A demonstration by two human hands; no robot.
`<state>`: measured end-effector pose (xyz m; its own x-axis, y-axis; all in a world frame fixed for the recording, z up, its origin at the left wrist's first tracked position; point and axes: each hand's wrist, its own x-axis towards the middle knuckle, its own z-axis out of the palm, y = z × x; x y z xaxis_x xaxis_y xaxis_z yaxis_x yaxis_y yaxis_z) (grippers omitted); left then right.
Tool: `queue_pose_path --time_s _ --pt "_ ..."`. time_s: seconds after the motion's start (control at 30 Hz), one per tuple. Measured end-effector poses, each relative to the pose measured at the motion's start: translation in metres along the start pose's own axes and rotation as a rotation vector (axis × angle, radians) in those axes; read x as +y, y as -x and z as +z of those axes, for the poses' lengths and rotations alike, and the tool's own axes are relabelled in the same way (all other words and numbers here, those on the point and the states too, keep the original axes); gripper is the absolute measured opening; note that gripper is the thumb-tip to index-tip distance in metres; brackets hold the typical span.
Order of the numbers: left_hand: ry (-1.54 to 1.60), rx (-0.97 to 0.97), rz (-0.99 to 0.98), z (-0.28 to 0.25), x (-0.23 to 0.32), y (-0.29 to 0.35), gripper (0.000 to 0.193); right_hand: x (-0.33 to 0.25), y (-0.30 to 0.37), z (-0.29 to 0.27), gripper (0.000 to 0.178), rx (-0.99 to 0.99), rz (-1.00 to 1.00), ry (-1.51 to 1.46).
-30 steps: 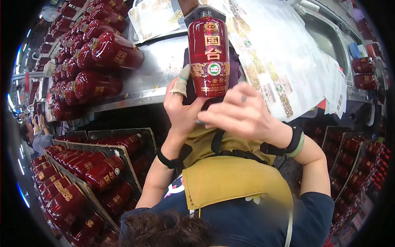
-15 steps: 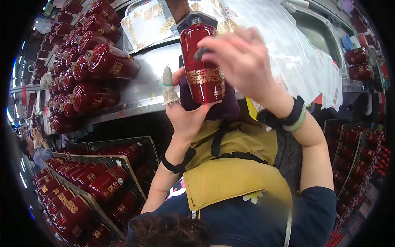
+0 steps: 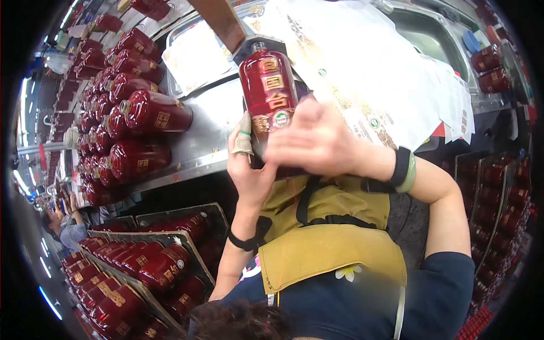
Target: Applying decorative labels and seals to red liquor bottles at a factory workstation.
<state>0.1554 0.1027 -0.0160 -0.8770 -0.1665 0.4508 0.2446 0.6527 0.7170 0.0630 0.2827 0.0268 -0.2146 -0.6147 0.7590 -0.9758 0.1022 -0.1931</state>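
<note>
A dark red glass bottle (image 3: pixel 269 79) with gold lettering and a gold pattern band lies before me, its neck pointing away on a dark holder (image 3: pixel 249 48) at the end of a brown bar. My left hand (image 3: pixel 251 178) grips the bottle near its base from the left; one finger wears a pale cloth finger cover (image 3: pixel 243 141). Over the lower right part of the bottle is my right hand (image 3: pixel 317 139), fingers curled and smeared by motion. Whatever it pinches is hidden. Part of the bottle's base is covered by my hands.
Many red bottles (image 3: pixel 158 111) stand on the metal counter (image 3: pixel 209 127) at left. Below are crates (image 3: pixel 187 241) of more bottles. White sheets with gold decals (image 3: pixel 351 73) spread over the right side, next to a metal sink (image 3: pixel 430 39). A person (image 3: pixel 71 232) is at far left.
The bottle has turned so that its gold lettering faces up. My right hand has moved down from the bottle's upper body toward its base; the dark grey pad seen in it earlier is out of sight.
</note>
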Motion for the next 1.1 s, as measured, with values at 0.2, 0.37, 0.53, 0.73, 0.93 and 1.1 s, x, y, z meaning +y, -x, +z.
queue_pose_path --time_s 0.2,0.37,0.53,0.73,0.93,1.1 --pt "-0.075 0.028 0.065 -0.002 0.013 -0.009 0.087 0.051 -0.018 -0.02 0.022 0.24 0.307 0.244" --pt "0.04 -0.063 -0.031 -0.003 -0.002 -0.004 0.085 -0.006 -0.006 -0.01 0.014 0.049 0.109 -0.022" --pt "-0.136 0.031 0.086 -0.002 0.018 -0.011 0.09 0.042 -0.01 -0.017 0.015 0.259 0.314 0.258" --pt "-0.061 -0.002 0.052 -0.003 0.011 -0.009 0.084 0.009 0.001 -0.005 0.02 0.157 0.352 -0.074" --pt "-0.052 -0.01 0.061 -0.003 0.007 -0.009 0.083 -0.004 0.008 -0.002 0.018 0.099 0.104 0.027" --pt "0.001 -0.008 0.03 0.001 0.01 -0.01 0.087 0.035 -0.003 -0.009 0.021 0.284 0.388 0.183"
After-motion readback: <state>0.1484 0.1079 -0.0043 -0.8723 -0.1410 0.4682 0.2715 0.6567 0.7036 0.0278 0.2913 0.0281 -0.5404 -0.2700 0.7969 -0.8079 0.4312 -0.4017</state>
